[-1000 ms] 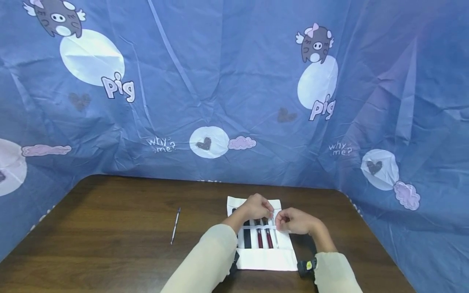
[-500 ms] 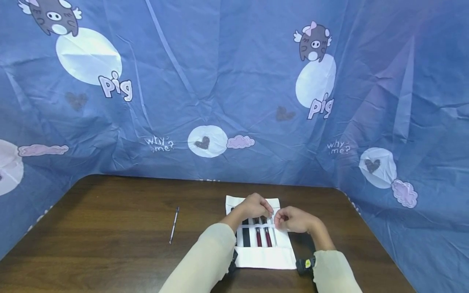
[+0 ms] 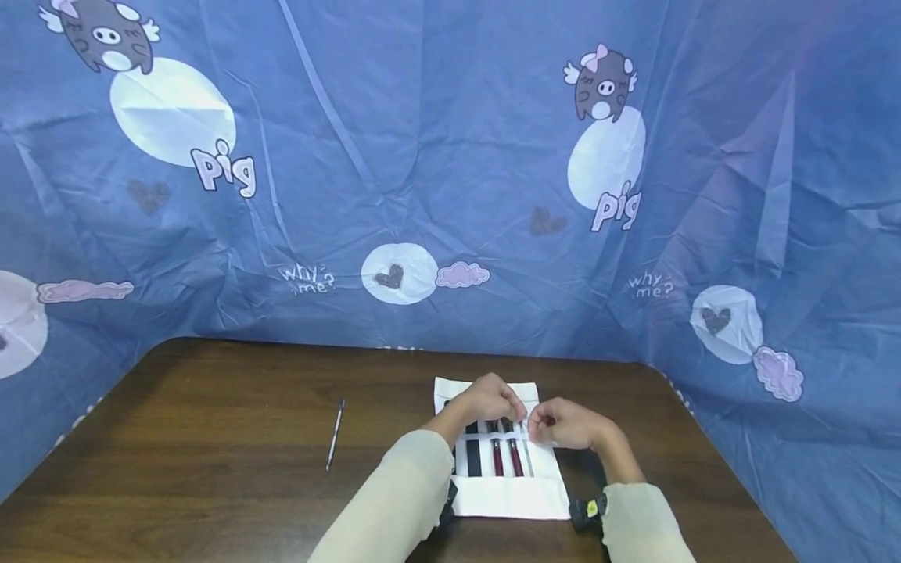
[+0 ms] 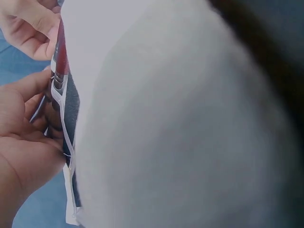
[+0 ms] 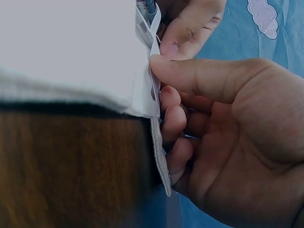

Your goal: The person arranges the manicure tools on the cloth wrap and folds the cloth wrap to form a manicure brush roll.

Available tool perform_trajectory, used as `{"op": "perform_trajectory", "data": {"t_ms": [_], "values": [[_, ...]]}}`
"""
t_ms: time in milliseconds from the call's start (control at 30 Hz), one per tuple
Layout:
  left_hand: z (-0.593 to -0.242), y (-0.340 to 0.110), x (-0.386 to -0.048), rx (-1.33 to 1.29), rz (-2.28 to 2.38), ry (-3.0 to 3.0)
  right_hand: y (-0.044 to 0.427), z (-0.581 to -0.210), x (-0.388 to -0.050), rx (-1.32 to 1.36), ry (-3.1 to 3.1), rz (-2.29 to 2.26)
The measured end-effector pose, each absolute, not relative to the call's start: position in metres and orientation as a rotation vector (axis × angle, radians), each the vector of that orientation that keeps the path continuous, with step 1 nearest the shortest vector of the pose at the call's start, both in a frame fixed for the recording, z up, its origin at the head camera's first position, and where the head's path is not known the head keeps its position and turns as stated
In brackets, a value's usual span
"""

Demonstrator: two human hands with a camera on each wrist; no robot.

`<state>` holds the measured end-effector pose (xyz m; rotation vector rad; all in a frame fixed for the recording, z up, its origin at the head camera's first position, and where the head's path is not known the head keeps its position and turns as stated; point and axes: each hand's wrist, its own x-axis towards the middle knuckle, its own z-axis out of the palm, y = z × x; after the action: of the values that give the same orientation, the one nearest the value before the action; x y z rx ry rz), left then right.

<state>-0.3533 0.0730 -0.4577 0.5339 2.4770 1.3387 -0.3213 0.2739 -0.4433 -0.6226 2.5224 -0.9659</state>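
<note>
A white fabric tool pouch [image 3: 511, 500] lies spread on the table, with a white elastic band [image 3: 496, 435] across it. Under the band sit a flat black piece [image 3: 474, 457], two red-handled tools [image 3: 497, 460] and a thin metal tool [image 3: 529, 460] at the right. My left hand [image 3: 493, 397] reaches over the pouch, its thumb and finger pinching the upper end of the thin metal tool, whose tip they hide. My right hand [image 3: 572, 424] pinches the band's right end at the pouch edge; in the right wrist view the thumb presses the band [image 5: 156, 45] from the near side.
A slim silver-white double-ended tool [image 3: 335, 438] lies alone on the brown wooden table [image 3: 232, 453], left of the pouch. A blue printed curtain [image 3: 450, 172] hangs behind the table and along its sides. Black wrist cameras [image 3: 584, 512] sit near the pouch's lower corners.
Both hands keep almost the same place and hold over the pouch. The head view shifts slightly; nothing else visibly moves.
</note>
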Motion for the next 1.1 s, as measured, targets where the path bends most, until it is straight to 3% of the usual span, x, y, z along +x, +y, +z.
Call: {"op": "perform_trajectory", "data": {"t_ms": [467, 833, 1100], "values": [[-0.443, 0.056, -0.358, 0.6, 1.287, 2.619, 0.272, -0.446, -0.323, -0.56, 2.548, -0.953], [-0.423, -0.002, -0.363, 0.656, 1.278, 2.724, 0.276, -0.441, -0.322, -0.553, 2.608, -0.901], [-0.429, -0.052, -0.363, 0.647, 1.241, 2.804, 0.283, -0.439, -0.32, -0.513, 2.622, -0.908]]}}
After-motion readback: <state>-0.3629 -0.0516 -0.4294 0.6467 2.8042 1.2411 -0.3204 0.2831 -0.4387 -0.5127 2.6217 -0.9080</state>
